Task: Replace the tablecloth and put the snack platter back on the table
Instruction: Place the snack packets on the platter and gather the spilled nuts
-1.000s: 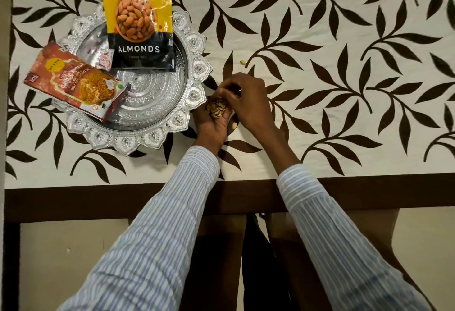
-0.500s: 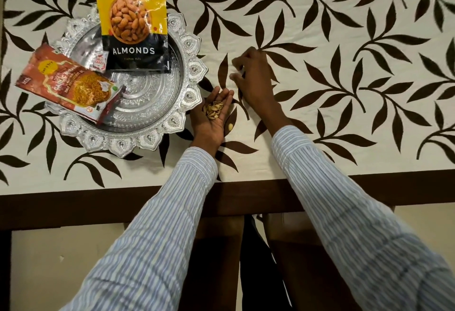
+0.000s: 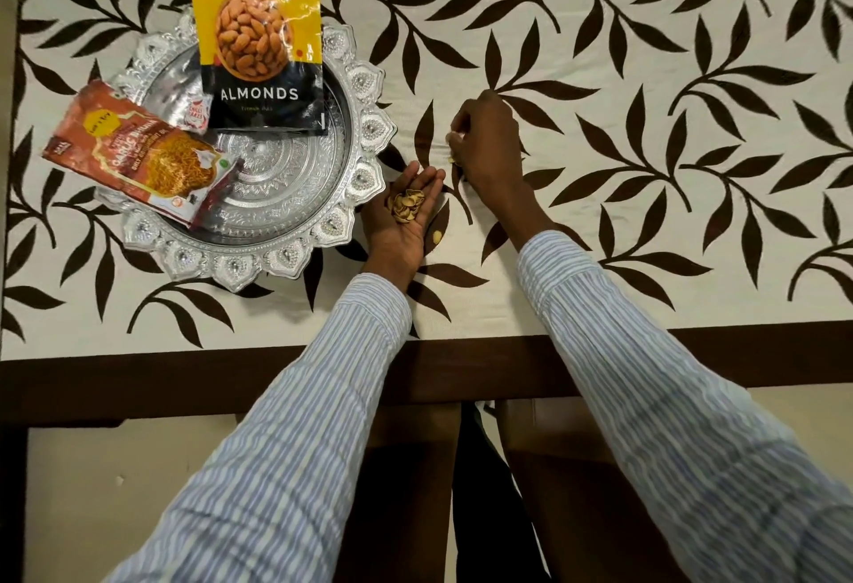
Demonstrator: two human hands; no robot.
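Several shells point(image 3: 406, 207) sit in my cupped left hand point(image 3: 402, 217) as a collecting tray; my right hand point(image 3: 488, 144) pinches another off the tablecloth point(image 3: 600, 259). Snack platter point(image 3: 364, 139) sits just left, touching neither hand.

Tablecloth point(image 3: 600, 259): cream ground, dark brown leaf-and-stem print, broad dark brown band along the near edge. Snack platter point(image 3: 364, 130) toward the left edge: silver, embossed concentric motifs, scalloped petal rim. Almond packet point(image 3: 263, 37): yellow upper part with black lettering and brown almonds, black lower part with white lettering. Second packet point(image 3: 138, 153): orange-red, yellow badge, golden noodle picture. Shells point(image 3: 407, 206) in the left hand point(image 3: 406, 217): pale tan. Sleeves point(image 3: 286, 421): white with fine blue stripes.
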